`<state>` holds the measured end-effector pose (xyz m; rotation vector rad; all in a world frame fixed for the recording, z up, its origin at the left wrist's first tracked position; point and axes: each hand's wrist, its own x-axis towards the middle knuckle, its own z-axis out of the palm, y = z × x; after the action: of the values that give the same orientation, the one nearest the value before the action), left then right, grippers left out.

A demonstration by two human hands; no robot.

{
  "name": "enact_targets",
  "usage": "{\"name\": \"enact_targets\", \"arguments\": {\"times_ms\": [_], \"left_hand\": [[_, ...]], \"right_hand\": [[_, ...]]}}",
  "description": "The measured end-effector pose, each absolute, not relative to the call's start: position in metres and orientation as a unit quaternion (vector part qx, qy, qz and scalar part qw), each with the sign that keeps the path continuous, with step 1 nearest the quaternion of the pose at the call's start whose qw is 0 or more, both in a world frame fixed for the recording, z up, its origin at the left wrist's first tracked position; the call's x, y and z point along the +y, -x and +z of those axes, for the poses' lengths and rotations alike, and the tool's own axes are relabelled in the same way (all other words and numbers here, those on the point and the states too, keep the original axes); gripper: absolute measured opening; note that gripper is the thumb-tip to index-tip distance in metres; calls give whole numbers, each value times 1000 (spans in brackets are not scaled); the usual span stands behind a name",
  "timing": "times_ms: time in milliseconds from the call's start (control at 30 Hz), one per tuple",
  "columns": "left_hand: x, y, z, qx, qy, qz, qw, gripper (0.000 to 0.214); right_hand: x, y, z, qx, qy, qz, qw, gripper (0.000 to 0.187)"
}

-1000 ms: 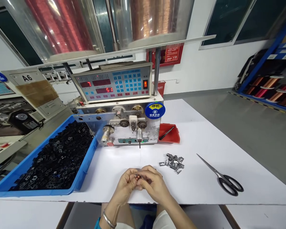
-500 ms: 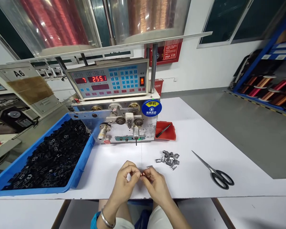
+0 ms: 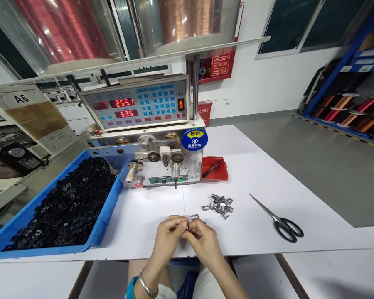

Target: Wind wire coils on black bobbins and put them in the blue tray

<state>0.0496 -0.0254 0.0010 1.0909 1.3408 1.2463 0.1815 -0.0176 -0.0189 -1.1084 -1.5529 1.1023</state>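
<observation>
A small copper coil (image 3: 187,228) sits between the fingertips of both hands, mostly covered by them. My left hand (image 3: 171,234) pinches it from the left with thumb and forefinger. From the right, my right hand (image 3: 204,241) closes thumb and fingers on it, the two hands nearly touching. Just beyond the fingertips lies a small grey metal clip (image 3: 195,216). More such clips form a loose pile (image 3: 221,205) to the right of my hands. A thin line, perhaps wire, runs from the machine's spindle area down towards my fingers.
A winding machine (image 3: 137,108) with lit red digits stands ahead, copper wire spools above it. At left, a blue tray (image 3: 104,220) holds many black parts. A red bin (image 3: 223,172) holds a black pen-like tool. Black-handled scissors (image 3: 277,220) lie at right.
My left hand has turned slightly and its fingers now cover more of the copper coil. The machine's lower display has lit up with 535. The view has shifted a little.
</observation>
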Motion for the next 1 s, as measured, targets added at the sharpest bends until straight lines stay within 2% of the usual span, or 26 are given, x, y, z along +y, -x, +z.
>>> {"name": "enact_targets", "arguments": {"times_ms": [133, 300, 433, 533, 633, 733, 833, 933, 1000], "left_hand": [[-20, -55, 8, 519, -409, 512, 549, 27], [-17, -52, 13, 507, -372, 483, 609, 36], [-11, -50, 23, 507, -383, 456, 623, 38], [-9, -49, 28, 500, -409, 427, 633, 37], [-8, -50, 30, 495, -425, 411, 637, 39], [-8, -50, 30, 502, -418, 401, 642, 41], [-9, -47, 32, 518, -409, 375, 650, 43], [-9, -42, 35, 537, -407, 354, 649, 41], [-9, -38, 38, 540, -411, 345, 649, 37]], "right_hand": [[-17, -186, -15, -630, 458, 427, 460, 18], [-14, -192, -13, -651, 467, 389, 455, 16], [-7, -199, -6, -686, 443, 357, 454, 17], [2, -198, 10, -692, 414, 376, 456, 18], [12, -185, 25, -684, 398, 395, 466, 10], [18, -175, 35, -647, 401, 414, 499, 14], [20, -192, 36, -632, 427, 416, 495, 20], [23, -251, 26, -620, 551, 312, 463, 39], [25, -301, 14, -603, 660, 146, 423, 42]]}}
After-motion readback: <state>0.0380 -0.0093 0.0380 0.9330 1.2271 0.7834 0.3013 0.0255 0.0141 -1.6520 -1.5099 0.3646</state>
